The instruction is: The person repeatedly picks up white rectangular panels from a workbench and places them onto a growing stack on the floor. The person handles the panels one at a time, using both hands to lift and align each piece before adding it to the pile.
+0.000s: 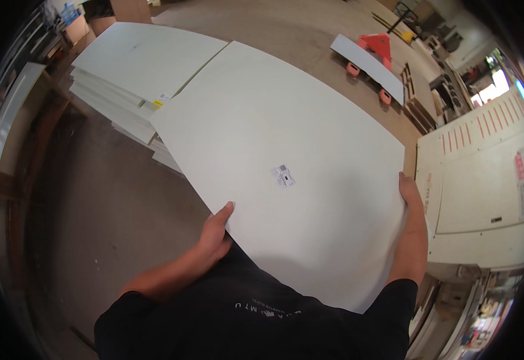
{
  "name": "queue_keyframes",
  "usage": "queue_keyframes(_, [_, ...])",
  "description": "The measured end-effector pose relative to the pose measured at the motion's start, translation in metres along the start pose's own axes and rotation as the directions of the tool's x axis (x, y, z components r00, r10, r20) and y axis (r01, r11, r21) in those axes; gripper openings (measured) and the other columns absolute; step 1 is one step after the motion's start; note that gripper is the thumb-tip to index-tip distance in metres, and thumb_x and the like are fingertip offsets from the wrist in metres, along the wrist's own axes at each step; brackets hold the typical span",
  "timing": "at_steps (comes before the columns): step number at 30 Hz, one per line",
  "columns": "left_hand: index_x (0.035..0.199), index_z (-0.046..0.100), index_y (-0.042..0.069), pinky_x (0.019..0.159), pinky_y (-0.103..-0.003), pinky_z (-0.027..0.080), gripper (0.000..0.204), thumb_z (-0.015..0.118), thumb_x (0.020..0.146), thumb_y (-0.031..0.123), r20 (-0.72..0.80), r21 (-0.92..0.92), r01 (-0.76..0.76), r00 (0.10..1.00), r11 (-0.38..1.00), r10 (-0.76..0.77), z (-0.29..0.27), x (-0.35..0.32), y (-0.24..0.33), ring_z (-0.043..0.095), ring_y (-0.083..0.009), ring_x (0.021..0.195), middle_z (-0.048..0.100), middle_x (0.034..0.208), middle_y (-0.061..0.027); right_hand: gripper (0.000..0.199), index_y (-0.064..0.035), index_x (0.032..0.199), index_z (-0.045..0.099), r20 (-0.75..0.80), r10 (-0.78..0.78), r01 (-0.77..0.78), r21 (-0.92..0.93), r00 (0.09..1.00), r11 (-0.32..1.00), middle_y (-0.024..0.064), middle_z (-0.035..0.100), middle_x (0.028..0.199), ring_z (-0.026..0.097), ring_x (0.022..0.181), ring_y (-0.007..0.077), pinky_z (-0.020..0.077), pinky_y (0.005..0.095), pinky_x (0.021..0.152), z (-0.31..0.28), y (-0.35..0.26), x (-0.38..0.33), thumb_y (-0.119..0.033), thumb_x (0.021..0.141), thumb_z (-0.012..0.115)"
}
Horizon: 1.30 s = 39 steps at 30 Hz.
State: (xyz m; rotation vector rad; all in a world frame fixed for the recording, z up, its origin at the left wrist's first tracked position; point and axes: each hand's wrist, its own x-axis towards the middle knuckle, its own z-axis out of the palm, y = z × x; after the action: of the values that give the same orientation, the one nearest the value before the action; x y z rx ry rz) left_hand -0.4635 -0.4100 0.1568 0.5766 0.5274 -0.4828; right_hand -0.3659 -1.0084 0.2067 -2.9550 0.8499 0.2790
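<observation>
White board, large and flat, held level before the person's chest. Left hand grips its near-left edge, thumb on top. Right hand clasps the right edge. Far end overlaps a stack of boards. Red pallet jack beyond, cream machine at right.

Big white panel, flat rect. sheet, smooth matte face w/ small printed sticker near its middle. Held roughly level at waist height, near edge against the person's body, far end over a stack of similar white sheets on the floor.
</observation>
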Motion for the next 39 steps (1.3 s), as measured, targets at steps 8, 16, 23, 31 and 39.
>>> queue_keyframes(8, [0.14,0.041,-0.004,0.112,-0.045,0.037,0.049,0.051,0.102,0.027,-0.166,-0.061,-0.139,0.978,0.988,0.127,0.074,0.054,-0.053,0.047,-0.0305,0.131,0.049,0.141,-0.0174,0.071,0.0121,0.114,0.06,0.011,-0.248,0.248,-0.018,0.969,0.969,0.0381,0.057,0.119,0.053,0.115,0.0519,0.0391,0.0525,0.103,-0.031,-0.056,0.156,-0.051,0.102,0.029])
queue_keyframes(16, [0.133,0.048,-0.006,0.106,-0.042,0.042,0.058,0.051,0.1,0.041,-0.229,0.341,0.19,0.967,0.921,-0.114,0.101,0.071,-0.046,0.052,-0.0304,0.126,0.055,0.135,-0.0186,0.068,0.0098,0.124,0.057,0.068,-0.247,0.251,-0.047,0.967,0.967,0.0347,0.055,0.127,0.049,0.124,0.0492,0.0366,0.0475,0.108,-0.042,-0.068,0.265,-0.047,0.103,0.028])
queue_keyframes(23, [0.146,0.036,-0.002,0.111,-0.041,0.034,0.071,0.053,0.098,0.048,-0.431,0.511,-0.102,0.828,0.853,0.357,0.046,0.081,-0.05,0.046,-0.0274,0.133,0.049,0.143,-0.0158,0.051,0.0003,0.143,0.043,-0.211,-0.56,0.58,0.04,0.801,0.814,0.0233,0.041,0.149,0.037,0.138,0.0383,0.0295,0.0446,0.114,0.066,-0.051,0.243,-0.029,0.101,0.042])
queue_keyframes(31, [0.149,0.032,0.001,0.11,-0.037,0.035,0.07,0.06,0.096,0.037,-0.533,0.335,-0.555,0.555,0.762,0.638,0.041,0.166,-0.015,0.049,-0.0257,0.129,0.048,0.142,-0.014,0.053,0.0027,0.146,0.038,-0.313,0.145,0.0,0.42,0.939,0.908,0.0223,0.044,0.147,0.04,0.137,0.0354,0.0329,0.0431,0.112,0.085,0.092,0.162,-0.026,0.101,0.042])
queue_keyframes(39, [0.15,0.029,0.0,0.103,-0.036,0.042,0.065,0.058,0.097,0.024,-0.495,0.468,-0.607,0.423,0.643,0.759,0.001,0.208,0.037,0.054,-0.0264,0.121,0.05,0.14,-0.0154,0.06,0.008,0.142,0.04,-0.158,0.116,0.01,0.632,0.981,0.775,0.0264,0.045,0.145,0.043,0.135,0.0377,0.0336,0.0412,0.112,0.113,0.128,0.179,-0.038,0.104,0.036])
